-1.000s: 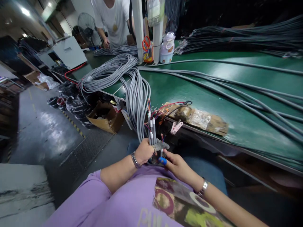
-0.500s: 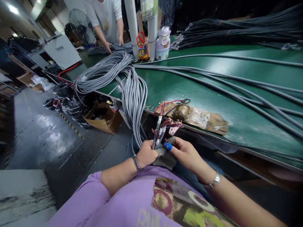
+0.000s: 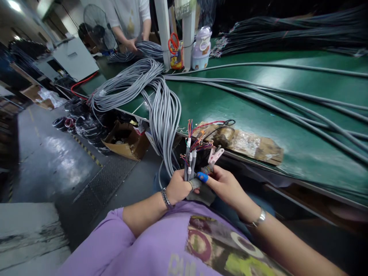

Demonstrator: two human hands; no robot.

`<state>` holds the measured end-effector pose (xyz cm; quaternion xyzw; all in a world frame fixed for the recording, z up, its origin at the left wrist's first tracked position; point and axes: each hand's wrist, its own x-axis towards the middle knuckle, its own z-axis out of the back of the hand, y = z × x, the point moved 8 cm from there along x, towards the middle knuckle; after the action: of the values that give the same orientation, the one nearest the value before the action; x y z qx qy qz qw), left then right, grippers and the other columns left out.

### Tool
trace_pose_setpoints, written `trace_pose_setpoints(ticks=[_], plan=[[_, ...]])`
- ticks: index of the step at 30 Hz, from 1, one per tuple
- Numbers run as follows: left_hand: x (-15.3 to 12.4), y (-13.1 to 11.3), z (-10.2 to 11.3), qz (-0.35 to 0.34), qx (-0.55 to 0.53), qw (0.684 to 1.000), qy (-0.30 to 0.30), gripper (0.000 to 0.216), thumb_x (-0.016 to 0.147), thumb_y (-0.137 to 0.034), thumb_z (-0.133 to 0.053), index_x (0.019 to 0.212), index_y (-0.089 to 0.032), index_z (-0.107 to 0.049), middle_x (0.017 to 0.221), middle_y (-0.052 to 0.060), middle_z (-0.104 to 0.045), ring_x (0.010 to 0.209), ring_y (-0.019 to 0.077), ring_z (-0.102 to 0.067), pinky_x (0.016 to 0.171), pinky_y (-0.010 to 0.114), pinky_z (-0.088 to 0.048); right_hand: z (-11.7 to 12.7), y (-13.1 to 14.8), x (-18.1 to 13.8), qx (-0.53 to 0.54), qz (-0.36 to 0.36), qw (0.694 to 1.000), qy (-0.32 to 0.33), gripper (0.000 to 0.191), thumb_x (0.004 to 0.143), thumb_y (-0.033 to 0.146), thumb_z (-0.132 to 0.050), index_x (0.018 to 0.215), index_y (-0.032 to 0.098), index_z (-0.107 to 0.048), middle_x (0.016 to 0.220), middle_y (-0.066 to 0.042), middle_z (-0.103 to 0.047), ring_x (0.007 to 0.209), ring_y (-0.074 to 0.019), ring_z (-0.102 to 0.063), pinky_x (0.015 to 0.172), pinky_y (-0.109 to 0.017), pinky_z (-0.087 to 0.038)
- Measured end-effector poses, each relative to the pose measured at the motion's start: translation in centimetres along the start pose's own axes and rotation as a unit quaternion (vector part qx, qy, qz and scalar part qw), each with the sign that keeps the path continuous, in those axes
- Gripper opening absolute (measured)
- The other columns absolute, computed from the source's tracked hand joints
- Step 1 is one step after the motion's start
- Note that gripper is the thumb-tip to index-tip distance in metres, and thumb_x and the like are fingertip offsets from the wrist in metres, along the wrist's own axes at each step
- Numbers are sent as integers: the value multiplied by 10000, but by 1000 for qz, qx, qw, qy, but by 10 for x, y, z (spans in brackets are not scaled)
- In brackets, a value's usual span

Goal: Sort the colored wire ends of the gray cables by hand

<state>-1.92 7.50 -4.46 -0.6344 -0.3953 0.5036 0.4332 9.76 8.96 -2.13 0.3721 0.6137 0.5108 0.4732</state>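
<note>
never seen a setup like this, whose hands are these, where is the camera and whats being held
No machine: these hands belong to the person in the purple top. All pictures come from a head-worn camera looking forward and down. The left hand grips several grey cables, coloured wires fanning from their ends. The right hand, with a blue fingertip cover, is close beside; what it holds is unclear. On the green table lie a grey cable coil and dark cable bundles.

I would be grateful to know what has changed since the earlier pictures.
The right hand has moved up and rightward, nearer the pink clip. A co-worker's hands have drawn closer together at a cable bundle. The left hand still grips the cable ends.
</note>
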Motion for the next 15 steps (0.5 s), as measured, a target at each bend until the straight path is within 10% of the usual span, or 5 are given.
trace_pose_setpoints(ticks=[8, 15], plan=[[0, -4, 2, -4, -1, 1000, -16, 405, 604, -477, -780, 625, -127, -578, 547, 10, -576, 485, 117, -558, 513, 253, -486, -2, -18, -5, 114, -43, 992, -20, 354, 677, 505, -707, 681, 193, -538, 522, 49, -460, 477, -98, -415, 494, -246, -372], [-9, 9, -22, 37, 96, 984, 142, 375, 534, -420, -821, 603, -128, -596, 534, -16, -557, 487, 95, -500, 494, 220, -416, 10, 4, 0, 34, 32, 996, -73, 243, 678, 403, -686, 693, 224, -523, 617, 3, -545, 560, -145, -477, 520, -276, -403]])
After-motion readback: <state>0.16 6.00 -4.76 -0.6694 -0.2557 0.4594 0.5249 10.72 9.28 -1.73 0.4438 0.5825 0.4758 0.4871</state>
